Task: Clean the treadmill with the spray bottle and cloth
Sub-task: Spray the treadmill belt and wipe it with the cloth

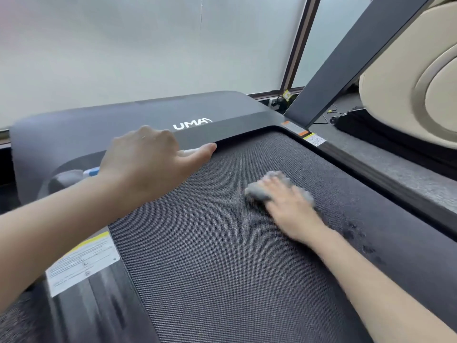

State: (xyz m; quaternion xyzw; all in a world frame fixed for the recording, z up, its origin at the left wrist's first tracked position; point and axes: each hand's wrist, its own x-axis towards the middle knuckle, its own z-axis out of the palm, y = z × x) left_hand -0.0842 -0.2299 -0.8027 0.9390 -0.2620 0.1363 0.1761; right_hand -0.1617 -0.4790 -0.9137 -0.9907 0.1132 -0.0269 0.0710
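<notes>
The treadmill's dark woven belt (210,243) fills the middle of the head view, with the black motor cover (111,122) marked UMA behind it. My left hand (148,164) hovers over the belt's front left corner and grips the spray bottle (91,172); only a white and blue bit shows by my wrist and a white bit under my thumb. My right hand (289,206) lies flat on the grey cloth (253,191) and presses it onto the belt, right of centre; hand and cloth are motion-blurred.
Dark wet spots (356,233) mark the belt's right edge beside the side rail (371,174). The treadmill's upright (346,58) rises at the right. A beige chair (408,82) stands beyond it, cables and a plug (279,101) lie by the frosted window.
</notes>
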